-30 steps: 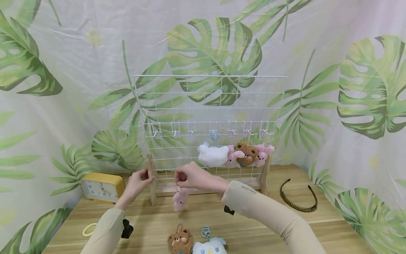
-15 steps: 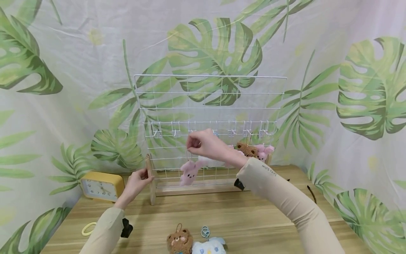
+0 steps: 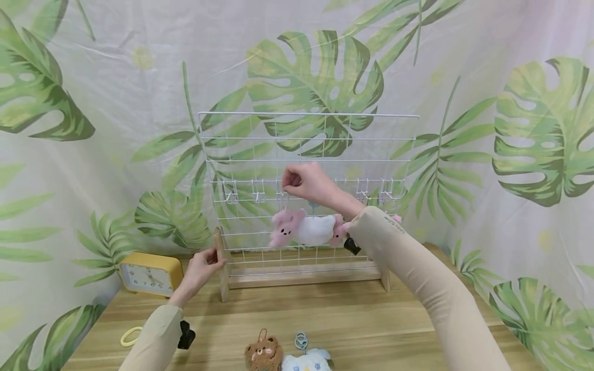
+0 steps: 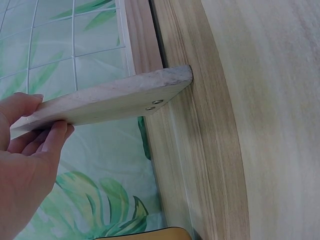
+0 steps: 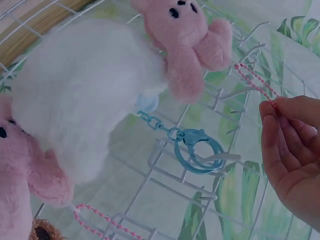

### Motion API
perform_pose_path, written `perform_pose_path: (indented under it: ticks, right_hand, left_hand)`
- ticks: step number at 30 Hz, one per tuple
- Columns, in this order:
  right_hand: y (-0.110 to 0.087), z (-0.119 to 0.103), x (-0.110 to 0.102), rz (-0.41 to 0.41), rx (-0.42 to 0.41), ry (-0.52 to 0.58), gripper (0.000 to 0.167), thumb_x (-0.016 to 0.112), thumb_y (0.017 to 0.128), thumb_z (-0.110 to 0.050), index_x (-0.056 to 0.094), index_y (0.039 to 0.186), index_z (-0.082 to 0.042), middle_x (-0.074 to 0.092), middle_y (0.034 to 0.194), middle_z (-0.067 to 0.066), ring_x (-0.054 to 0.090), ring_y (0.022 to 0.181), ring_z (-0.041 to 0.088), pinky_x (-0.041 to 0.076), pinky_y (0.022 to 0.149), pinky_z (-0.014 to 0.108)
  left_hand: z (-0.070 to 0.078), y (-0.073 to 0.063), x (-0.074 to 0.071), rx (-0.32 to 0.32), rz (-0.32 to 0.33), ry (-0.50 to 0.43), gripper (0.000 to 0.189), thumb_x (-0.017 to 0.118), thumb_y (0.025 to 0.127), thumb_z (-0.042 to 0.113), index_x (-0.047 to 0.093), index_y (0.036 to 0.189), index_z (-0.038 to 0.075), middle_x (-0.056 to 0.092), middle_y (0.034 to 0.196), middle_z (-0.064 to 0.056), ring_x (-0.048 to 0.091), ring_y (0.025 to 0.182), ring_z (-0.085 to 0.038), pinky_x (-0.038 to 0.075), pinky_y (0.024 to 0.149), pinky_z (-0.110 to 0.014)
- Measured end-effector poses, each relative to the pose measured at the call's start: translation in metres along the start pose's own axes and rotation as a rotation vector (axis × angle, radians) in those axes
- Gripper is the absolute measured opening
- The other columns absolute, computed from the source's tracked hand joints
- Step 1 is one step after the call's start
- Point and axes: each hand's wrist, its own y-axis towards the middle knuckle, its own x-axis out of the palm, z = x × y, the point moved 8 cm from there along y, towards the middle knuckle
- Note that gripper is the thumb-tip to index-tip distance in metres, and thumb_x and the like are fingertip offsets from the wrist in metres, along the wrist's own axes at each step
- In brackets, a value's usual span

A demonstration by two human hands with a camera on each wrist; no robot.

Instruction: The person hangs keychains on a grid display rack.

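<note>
My right hand (image 3: 310,183) pinches the pink bead chain (image 5: 254,80) of a pink plush bunny keychain (image 3: 285,226), which dangles in front of the white wire grid rack (image 3: 308,116). In the right wrist view, the chain loop is near the white hooks (image 5: 240,91); whether it touches one I cannot tell. Beside it hangs a white plush keychain (image 3: 315,230) by a blue ring (image 5: 200,152), and another pink plush bunny (image 3: 339,232) hangs to its right. My left hand (image 3: 202,265) grips the rack's wooden side leg (image 4: 115,97) between thumb and fingers.
A brown plush bear (image 3: 263,354) and a white-and-blue plush keychain (image 3: 307,360) lie at the table's front. At left stand a yellow clock (image 3: 152,273) and a yellow ring (image 3: 131,336). The right arm covers part of the rack's right side.
My right hand has lifted the pink bunny from low before the rack up to the hook row, moving slightly right. My left hand stays on the leg.
</note>
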Motion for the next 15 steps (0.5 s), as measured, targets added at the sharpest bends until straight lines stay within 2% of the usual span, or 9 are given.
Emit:
perform_pose_path:
  ticks: [8,15]
  right_hand:
    - [0.012,0.014,0.012,-0.026,0.037,-0.056,0.005,0.067,0.090,-0.003,0.068,0.086,-0.006,0.074,0.088,0.008,0.070,0.082,0.017,0.057,0.078,0.025]
    - [0.012,0.019,0.019,-0.038,0.054,-0.035,0.006,0.067,0.090,-0.002,0.068,0.085,-0.005,0.073,0.087,0.009,0.068,0.079,0.016,0.056,0.075,0.023]
  left_hand:
    - [0.003,-0.003,0.000,0.008,0.005,0.005,0.047,0.060,0.099,0.012,0.050,0.137,-0.012,0.062,0.127,-0.032,0.062,0.118,-0.042,0.059,0.085,-0.033]
    - [0.001,-0.001,-0.001,-0.009,0.004,0.003,0.047,0.059,0.099,0.011,0.049,0.139,-0.011,0.061,0.130,-0.031,0.060,0.121,-0.042,0.058,0.089,-0.037]
